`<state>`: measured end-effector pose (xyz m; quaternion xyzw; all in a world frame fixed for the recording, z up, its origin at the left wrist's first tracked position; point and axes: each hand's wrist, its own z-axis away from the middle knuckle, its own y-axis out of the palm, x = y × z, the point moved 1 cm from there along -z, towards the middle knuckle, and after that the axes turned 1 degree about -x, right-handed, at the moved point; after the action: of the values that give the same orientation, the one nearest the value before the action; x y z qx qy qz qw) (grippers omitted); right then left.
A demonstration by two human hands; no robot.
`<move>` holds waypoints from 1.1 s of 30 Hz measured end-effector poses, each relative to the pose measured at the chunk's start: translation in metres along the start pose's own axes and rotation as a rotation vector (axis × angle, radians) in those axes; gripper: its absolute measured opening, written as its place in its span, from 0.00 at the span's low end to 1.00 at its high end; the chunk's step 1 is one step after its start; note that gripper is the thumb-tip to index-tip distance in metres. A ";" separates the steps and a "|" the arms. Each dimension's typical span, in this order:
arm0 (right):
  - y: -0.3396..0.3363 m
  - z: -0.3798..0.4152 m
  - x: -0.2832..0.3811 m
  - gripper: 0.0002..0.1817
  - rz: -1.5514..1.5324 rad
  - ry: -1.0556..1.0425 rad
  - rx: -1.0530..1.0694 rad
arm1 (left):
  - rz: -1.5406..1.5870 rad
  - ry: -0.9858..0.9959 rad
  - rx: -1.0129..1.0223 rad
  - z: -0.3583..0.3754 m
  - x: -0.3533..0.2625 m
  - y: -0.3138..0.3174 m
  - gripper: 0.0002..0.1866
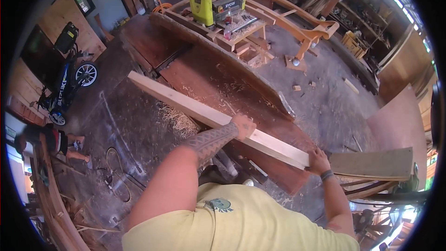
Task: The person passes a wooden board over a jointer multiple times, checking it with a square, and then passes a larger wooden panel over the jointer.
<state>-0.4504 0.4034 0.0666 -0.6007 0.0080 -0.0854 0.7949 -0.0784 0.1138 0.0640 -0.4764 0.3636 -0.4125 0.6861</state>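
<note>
A long, pale wooden beam [186, 104] runs diagonally in front of my body, from the upper left down to the right. My left hand [243, 125] is closed over it, past its middle toward the right end. At that right end, the fingers of my right hand [318, 160] wrap round the beam. Beneath it lies a wide reddish-brown wooden panel [274, 116] strewn with shavings. Curled wood shavings [181, 120] are heaped beside the beam, on its near side.
Beyond the panel, a green Ryobi machine [202, 8] stands on a wooden stand. A curved wooden frame [283, 21] extends behind it. A motorcycle [69, 79] stands at left, and another person [55, 140] is at the lower left. A curved board [371, 163] lies close to my right hand.
</note>
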 end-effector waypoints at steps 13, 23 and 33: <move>0.042 0.099 -0.085 0.36 -0.008 -0.012 0.006 | 0.127 0.160 -0.294 -0.081 -0.071 0.028 0.14; 0.036 0.070 -0.057 0.34 -0.094 -0.253 -0.095 | 0.144 -0.426 -0.272 -0.062 -0.062 0.030 0.47; 0.024 0.047 -0.025 0.38 -0.228 -0.246 -0.060 | 1.280 -0.961 -0.762 -0.018 -0.119 0.096 0.68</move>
<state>-0.4662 0.4579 0.0540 -0.6271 -0.1550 -0.1005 0.7568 -0.1204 0.2359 -0.0196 -0.4993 0.3458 0.4441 0.6587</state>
